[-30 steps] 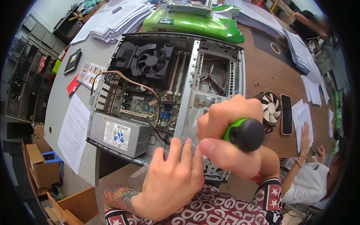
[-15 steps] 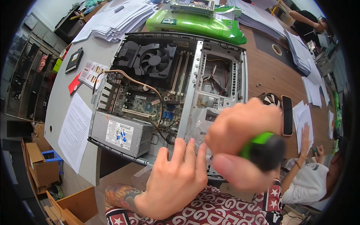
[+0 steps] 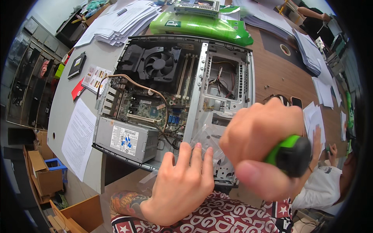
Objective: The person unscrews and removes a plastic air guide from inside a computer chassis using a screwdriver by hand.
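An opened desktop computer case [image 3: 199,85] lies on the table before me, with a black cooling fan [image 3: 159,65], a motherboard [image 3: 144,106] and a silver power supply [image 3: 126,139] inside. My left hand [image 3: 182,186] lies with fingers stretched out at the near edge of the case, fingertips by a clear plastic sheet [image 3: 206,134]. To its right, my right hand [image 3: 260,136] is wrapped round the green-and-black handle of a screwdriver [image 3: 293,155], raised over the case's near right part. The screwdriver's shaft and tip are hidden behind that hand.
A phone [image 3: 296,102] and small screws [image 3: 267,86] lie right of the case. A green plastic bag [image 3: 198,29] and paper stacks [image 3: 120,25] stand behind it. A black drive [image 3: 77,65] and a printed sheet [image 3: 77,136] lie left. A person [image 3: 322,184] sits at the right.
My right hand has moved to the right with the screwdriver, now covering much of the phone. My left hand stays nearly where it was.
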Available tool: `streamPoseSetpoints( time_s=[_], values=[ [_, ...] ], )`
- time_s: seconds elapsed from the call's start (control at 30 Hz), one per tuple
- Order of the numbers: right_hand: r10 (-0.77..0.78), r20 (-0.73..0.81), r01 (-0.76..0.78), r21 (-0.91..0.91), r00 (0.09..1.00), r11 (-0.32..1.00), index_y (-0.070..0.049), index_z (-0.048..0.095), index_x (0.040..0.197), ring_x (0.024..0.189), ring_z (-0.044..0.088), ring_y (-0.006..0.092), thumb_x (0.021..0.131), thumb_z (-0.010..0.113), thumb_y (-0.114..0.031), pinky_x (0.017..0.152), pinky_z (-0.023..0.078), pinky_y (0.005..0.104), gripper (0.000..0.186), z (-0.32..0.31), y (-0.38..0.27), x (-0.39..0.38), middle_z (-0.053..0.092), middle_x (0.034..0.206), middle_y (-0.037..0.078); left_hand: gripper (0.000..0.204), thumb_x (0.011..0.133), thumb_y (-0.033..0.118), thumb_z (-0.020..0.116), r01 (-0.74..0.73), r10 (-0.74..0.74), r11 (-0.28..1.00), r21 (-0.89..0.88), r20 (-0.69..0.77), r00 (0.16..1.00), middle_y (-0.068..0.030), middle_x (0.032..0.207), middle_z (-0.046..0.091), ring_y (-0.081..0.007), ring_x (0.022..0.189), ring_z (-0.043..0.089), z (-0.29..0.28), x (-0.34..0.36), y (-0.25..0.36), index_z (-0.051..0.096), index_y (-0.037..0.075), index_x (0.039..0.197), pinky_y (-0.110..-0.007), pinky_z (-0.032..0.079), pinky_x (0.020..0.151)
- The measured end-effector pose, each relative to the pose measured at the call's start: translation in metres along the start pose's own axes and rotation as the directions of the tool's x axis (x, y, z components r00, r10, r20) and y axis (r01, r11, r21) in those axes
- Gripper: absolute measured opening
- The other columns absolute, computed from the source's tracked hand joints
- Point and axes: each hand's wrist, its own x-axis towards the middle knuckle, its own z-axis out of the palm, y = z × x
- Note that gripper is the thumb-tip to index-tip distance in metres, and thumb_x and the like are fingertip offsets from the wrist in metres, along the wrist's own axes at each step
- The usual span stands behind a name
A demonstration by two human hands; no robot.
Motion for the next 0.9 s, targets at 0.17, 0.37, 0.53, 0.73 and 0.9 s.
streamPoseSetpoints(
  time_s=[0.17, 0.37, 0.53, 0.73, 0.9],
  values=[
    [-0.027, 0.015, 0.029, -0.155, 1.000, 0.988, -0.003, 0.043, 0.056, 0.035, 0.041, 0.0141, 0.069, 0.062, -0.002, 0.037, 0.032, 0.0253, 0.022, 0.006, 0.025, -0.003, 0.046, 0.045, 0.002, 0.017, 0.072, 0.012, 0.060, -0.054, 0.055, 0.998, 0.022, -0.043, 0.998, -0.0183, 0.093, 0.064, -0.0322, 0.092, 0.054, 0.007, -0.002, 0.003, 0.064, -0.001, 0.082, -0.036, 0.038, 0.058],
    [0.016, -0.001, -0.016, -0.090, 1.000, 0.996, -0.003, 0.045, 0.060, 0.039, 0.041, 0.0142, 0.069, 0.061, -0.002, 0.038, 0.031, 0.0273, 0.019, 0.000, 0.014, -0.005, 0.048, 0.049, 0.002, 0.024, 0.071, 0.013, 0.061, -0.010, 0.013, 0.999, 0.047, -0.055, 0.998, -0.0169, 0.094, 0.064, -0.0343, 0.093, 0.054, 0.008, -0.004, 0.003, 0.064, 0.001, 0.092, -0.037, 0.038, 0.058],
    [-0.290, -0.249, 0.377, 0.467, 0.924, 0.800, -0.009, 0.040, 0.067, 0.033, 0.031, 0.0102, 0.087, 0.054, -0.014, 0.032, 0.026, 0.0256, 0.025, -0.037, -0.024, -0.002, 0.041, 0.049, 0.000, 0.030, 0.074, 0.003, 0.064, 0.007, -0.022, 0.989, -0.149, -0.105, 0.994, -0.0141, 0.095, 0.068, -0.0344, 0.087, 0.061, -0.017, -0.002, -0.012, 0.066, 0.004, 0.104, -0.040, 0.052, 0.072],
    [-0.442, -0.619, 0.667, 0.184, 0.649, 0.722, -0.006, 0.041, 0.073, 0.068, 0.036, 0.0149, 0.097, 0.050, -0.034, 0.068, 0.033, 0.0302, 0.038, -0.104, -0.037, -0.009, 0.036, 0.073, 0.005, 0.033, 0.091, 0.002, 0.052, -0.119, -0.118, 0.495, -0.861, -0.203, 0.972, -0.0218, 0.119, 0.059, -0.0366, 0.109, 0.061, -0.082, 0.010, -0.058, 0.048, -0.005, 0.123, -0.045, 0.053, 0.088],
    [-0.358, -0.653, 0.592, 0.173, 0.667, 0.787, -0.005, 0.051, 0.079, 0.065, 0.033, 0.0151, 0.095, 0.037, -0.061, 0.062, 0.030, 0.0288, 0.060, -0.126, 0.008, -0.014, 0.036, 0.073, 0.003, 0.038, 0.093, 0.017, 0.051, -0.235, -0.127, 0.199, -0.951, -0.263, 0.956, -0.0251, 0.125, 0.051, -0.0419, 0.110, 0.058, -0.088, 0.070, -0.108, 0.041, 0.000, 0.126, -0.050, 0.053, 0.086]
  ],
)
